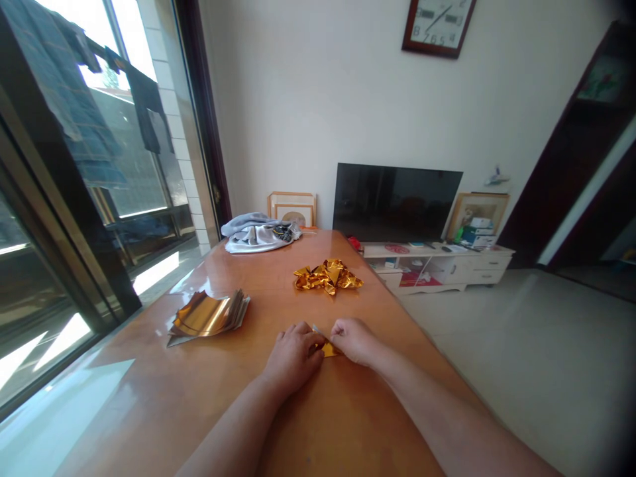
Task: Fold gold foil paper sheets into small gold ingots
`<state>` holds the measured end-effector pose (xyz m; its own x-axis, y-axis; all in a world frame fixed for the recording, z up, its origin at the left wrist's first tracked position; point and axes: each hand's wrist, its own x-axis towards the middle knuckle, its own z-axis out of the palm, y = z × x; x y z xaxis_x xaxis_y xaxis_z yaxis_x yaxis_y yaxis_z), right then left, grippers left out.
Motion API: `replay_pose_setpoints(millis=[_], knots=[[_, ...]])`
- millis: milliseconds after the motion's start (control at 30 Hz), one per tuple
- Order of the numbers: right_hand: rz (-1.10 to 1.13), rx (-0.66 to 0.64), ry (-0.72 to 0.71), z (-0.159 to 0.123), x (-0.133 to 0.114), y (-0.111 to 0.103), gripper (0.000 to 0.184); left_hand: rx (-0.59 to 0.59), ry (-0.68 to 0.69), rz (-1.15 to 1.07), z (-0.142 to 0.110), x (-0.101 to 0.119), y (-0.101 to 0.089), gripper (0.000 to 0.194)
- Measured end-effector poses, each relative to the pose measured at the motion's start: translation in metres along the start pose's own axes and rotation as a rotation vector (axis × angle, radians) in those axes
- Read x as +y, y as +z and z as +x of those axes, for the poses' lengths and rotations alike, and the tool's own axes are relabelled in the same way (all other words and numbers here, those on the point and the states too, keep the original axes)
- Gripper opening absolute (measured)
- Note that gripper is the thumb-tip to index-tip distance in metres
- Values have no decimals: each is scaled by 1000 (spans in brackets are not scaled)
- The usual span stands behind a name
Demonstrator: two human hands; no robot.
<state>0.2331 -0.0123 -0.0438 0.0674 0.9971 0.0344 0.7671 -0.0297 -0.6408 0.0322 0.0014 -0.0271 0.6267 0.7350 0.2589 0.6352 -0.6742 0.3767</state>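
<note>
My left hand (293, 358) and my right hand (354, 340) meet low in the middle of a glossy orange-brown wooden table (149, 377). Between their fingertips they pinch a small folded piece of gold foil (328, 350), partly hidden by my fingers. A stack of square gold foil sheets (209, 317) lies to the left of my hands. Farther ahead sits a crumpled heap of folded gold foil (328, 277), out of reach of my fingertips.
A crumpled grey cloth (261, 233) lies at the table's far end. Beyond stand a black television (396, 202) and a low white cabinet (437, 265). A glass door (54, 265) runs along the table's left side, and the floor (497, 344) lies to the right.
</note>
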Motion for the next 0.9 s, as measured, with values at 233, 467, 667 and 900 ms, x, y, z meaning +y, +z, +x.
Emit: replay_pose_setpoints(millis=[233, 467, 667, 900], knots=[[13, 14, -19, 0, -1, -2, 18, -33, -24, 87, 0, 5, -2, 19], [47, 2, -30, -1, 0, -5, 22, -27, 16, 58, 1, 11, -3, 20], [73, -8, -23, -3, -1, -7, 22, -73, 78, 65, 1, 14, -8, 25], [96, -38, -9, -5, -1, -8, 17, -68, 108, 115, -1, 12, -8, 27]])
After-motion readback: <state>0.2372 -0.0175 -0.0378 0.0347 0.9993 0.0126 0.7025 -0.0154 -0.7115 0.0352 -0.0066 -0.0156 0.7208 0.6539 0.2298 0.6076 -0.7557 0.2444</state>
